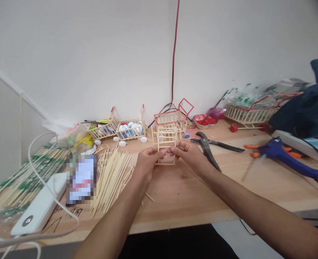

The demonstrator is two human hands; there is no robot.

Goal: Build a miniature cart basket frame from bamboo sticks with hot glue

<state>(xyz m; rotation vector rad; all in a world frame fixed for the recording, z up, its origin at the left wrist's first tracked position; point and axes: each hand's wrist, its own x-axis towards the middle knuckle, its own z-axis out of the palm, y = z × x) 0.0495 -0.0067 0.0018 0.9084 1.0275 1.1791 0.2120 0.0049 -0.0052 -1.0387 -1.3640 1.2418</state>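
Observation:
Both of my hands hold a small frame of thin wooden sticks (166, 144) above the middle of the wooden table (191, 194). My left hand (148, 161) pinches its left side with closed fingers. My right hand (187, 153) pinches its right side the same way. Just behind the frame stands a stick basket with a red rim (172, 120). A loose pile of wooden sticks (112, 178) lies left of my left hand.
Black pliers (209, 147) and a blue glue gun (283, 154) lie to the right. Stick baskets with bottle caps (121, 127) stand at the back left, a larger stick basket (250, 111) at the back right. A phone (81, 178), a white power bank (39, 208) and packed sticks (21, 176) are on the left.

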